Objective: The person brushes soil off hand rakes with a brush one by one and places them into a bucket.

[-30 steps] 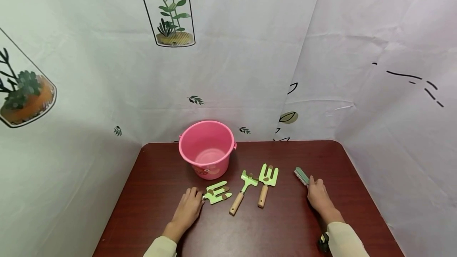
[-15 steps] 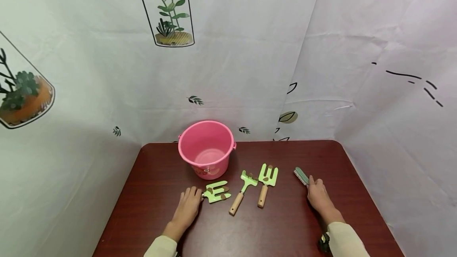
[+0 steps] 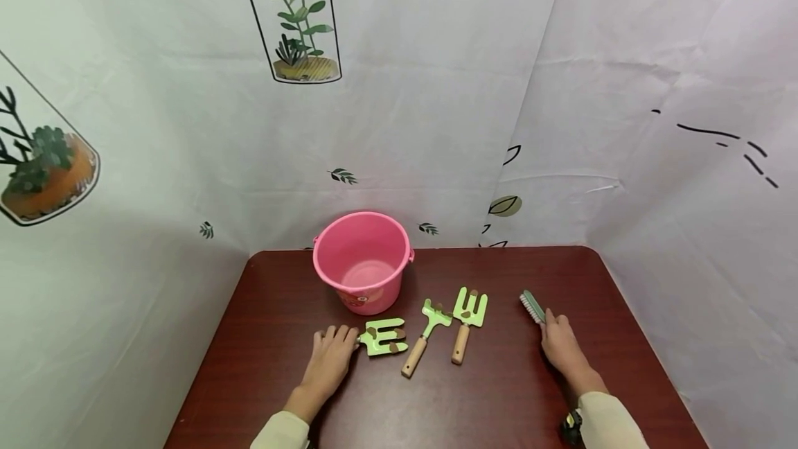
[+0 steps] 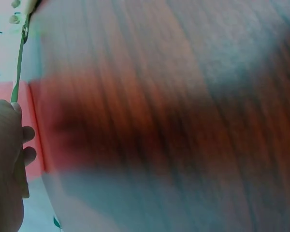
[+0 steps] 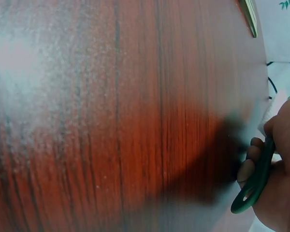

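Note:
My left hand grips the handle of a green three-pronged fork, whose prongs point right just in front of the pink bucket. In the left wrist view, fingers of that hand curl round the wooden handle. On the right, my right hand holds a green brush with white bristles; the right wrist view shows the fingers wrapped about its green looped handle. Between the hands lie a small green rake and another green fork, both with wooden handles and brown marks.
The pink bucket stands upright near the back edge of the dark red table. White cloth printed with plants hangs behind the table and at both sides.
The brush and my right hand have shifted slightly right. The fork in my left hand has turned a little and moved slightly right. The bucket, rake and other fork stay put.

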Demonstrator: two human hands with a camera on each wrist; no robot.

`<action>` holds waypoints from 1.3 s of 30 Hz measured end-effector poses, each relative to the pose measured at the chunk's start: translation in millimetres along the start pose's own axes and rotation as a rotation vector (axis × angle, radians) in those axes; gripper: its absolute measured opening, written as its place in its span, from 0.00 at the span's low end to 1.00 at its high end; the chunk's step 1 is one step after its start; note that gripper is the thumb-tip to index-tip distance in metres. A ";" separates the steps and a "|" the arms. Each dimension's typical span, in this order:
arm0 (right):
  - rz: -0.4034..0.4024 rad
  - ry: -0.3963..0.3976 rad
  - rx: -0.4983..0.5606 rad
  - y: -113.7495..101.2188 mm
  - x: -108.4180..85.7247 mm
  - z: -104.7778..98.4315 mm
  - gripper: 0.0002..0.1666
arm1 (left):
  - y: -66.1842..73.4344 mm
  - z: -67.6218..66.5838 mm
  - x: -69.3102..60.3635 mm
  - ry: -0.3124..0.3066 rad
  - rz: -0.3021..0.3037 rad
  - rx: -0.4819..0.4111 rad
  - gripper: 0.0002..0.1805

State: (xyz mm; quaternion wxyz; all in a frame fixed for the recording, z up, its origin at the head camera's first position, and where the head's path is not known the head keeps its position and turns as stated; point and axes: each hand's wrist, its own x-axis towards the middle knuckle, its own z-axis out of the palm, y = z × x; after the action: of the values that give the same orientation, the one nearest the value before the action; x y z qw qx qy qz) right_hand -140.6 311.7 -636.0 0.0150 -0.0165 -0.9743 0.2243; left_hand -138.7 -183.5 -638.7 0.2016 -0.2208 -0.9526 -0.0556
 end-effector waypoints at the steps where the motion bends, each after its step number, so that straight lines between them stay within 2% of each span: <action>1: -0.005 0.015 -0.001 0.1 -0.1 -0.2 0.27 | 0.7 -0.9 0.7 -0.010 0.001 -0.003 0.11; 6: -0.016 0.058 0.007 -0.2 -0.6 -3.0 0.26 | 3.3 -5.4 4.9 -0.013 0.019 -0.025 0.11; 12: -0.003 0.046 0.029 -1.9 -1.4 -8.6 0.28 | 3.9 -8.3 10.0 0.061 0.094 0.006 0.13; 18: 0.004 0.044 0.036 -5.9 -0.8 -14.9 0.28 | 3.9 -12.1 16.0 0.083 0.135 0.028 0.12; 32: -0.078 0.133 0.056 -14.0 1.7 -30.4 0.25 | 6.8 -29.2 30.3 0.073 0.184 0.025 0.10; 39: -0.144 0.198 0.058 -20.9 3.0 -37.8 0.23 | 10.2 -39.6 40.2 0.126 0.209 0.035 0.11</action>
State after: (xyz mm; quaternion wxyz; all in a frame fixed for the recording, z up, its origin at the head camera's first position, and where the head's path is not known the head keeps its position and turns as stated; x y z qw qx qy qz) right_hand -142.8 309.5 -592.9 0.1276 0.0319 -0.9597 0.2482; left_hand -153.0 -166.1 -586.0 0.2695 -0.3115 -0.9107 -0.0317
